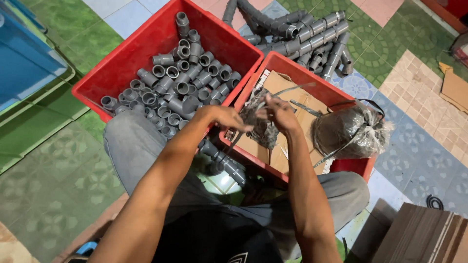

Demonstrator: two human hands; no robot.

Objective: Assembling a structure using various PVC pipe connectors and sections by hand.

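Note:
My left hand [225, 117] and my right hand [279, 113] meet over the nearer red crate [297, 73]. Both pinch a tangle of thin dark straps [256, 119] between the fingers. The strap ends trail up and to the right across the cardboard lining [280, 83] of that crate. A joined grey pipe assembly [222, 159] lies on my lap just below my left wrist. A clear plastic bag of dark strap rolls [348, 129] sits at the right end of the same crate.
A larger red crate [146, 44] on the left holds several loose grey pipe fittings [180, 80]. A heap of assembled grey pipes [307, 36] lies on the tiled floor behind. A blue bin [24, 58] stands far left, cardboard sheets [419, 236] at bottom right.

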